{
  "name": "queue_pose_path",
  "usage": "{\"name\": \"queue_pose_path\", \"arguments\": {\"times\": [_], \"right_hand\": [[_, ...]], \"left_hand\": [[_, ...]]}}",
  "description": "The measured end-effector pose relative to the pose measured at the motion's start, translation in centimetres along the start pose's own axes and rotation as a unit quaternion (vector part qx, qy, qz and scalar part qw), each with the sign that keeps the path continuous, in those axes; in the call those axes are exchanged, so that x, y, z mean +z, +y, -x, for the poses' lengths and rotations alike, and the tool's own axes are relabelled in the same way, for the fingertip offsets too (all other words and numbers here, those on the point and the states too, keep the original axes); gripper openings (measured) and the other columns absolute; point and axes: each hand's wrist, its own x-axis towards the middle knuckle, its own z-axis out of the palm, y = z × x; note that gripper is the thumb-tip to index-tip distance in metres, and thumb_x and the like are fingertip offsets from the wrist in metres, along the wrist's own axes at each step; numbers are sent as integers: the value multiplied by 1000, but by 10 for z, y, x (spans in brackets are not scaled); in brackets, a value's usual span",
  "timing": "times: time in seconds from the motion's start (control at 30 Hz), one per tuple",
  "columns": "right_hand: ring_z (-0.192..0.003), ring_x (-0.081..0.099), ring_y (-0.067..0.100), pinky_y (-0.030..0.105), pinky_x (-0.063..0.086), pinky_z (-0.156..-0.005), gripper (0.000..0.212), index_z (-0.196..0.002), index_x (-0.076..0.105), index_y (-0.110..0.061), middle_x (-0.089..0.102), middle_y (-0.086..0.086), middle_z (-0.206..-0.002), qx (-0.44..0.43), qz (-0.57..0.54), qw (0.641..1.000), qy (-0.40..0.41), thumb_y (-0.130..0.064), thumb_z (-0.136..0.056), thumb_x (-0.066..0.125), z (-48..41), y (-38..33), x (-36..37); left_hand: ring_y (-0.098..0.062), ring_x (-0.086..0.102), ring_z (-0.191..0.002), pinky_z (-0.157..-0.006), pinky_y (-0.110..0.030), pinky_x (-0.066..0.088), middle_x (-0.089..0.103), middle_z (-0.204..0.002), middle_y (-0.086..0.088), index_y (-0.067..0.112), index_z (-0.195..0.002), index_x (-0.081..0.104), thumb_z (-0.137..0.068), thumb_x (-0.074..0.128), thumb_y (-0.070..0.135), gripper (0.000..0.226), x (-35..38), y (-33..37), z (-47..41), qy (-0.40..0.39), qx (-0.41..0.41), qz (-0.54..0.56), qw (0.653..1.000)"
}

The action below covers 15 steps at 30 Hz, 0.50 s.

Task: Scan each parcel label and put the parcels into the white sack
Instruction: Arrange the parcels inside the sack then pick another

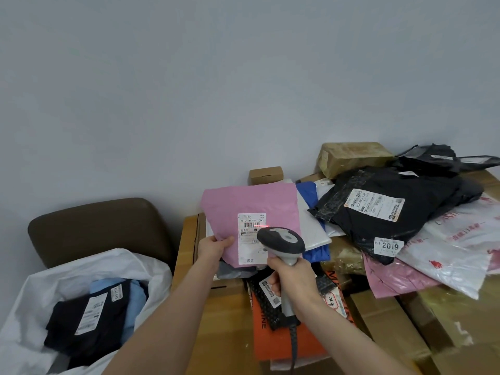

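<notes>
Left hand (213, 246) pinches a pink parcel (251, 201) upright over the tabletop's (186, 239) left edge. Right hand (292, 280) grips a scanner (281, 240) aimed at its label (251, 236). The white sack (32, 293) lies left, nearer the left hand.

The pink parcel (249, 201) is bearing a white label (250, 239), a red line (263, 226) glowing across it. The scanner (281, 240) is showing grey. The white sack (81, 263) is holding a black parcel (67, 331) and a pale-blue parcel (135, 301).

left hand (213, 247) pinching pink parcel (243, 201), right hand (293, 280) gripping scanner (281, 240)
</notes>
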Motion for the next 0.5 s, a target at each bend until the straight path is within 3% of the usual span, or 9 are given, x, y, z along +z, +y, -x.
{"name": "queue_pose_path", "arguments": {"times": [0.17, 0.5], "right_hand": [[-40, 48, 16, 26, 40, -43, 16, -71, 61, -1, 57, 11, -52, -4, 2, 1000, 5, -7, -85, 63, 1, 0, 1], [-39, 48, 16, 26, 41, -44, 17, -69, 62, 0, 58, 11, -53, -14, 21, 999, 25, -9, -84, 63, 2, -2, 11]], "left_hand": [[-29, 57, -99, -93, -41, 49, 62, -120, -15, -2, -112, 58, -81, 73, 6, 35, -1, 3, 2, -6, 0, 3, 1000], [-34, 57, -110, -90, -40, 48, 60, -123, -18, -6, -117, 55, -82, 71, 3, 40, -5, 9, 2, -13, 2, 11, 1000]]}}
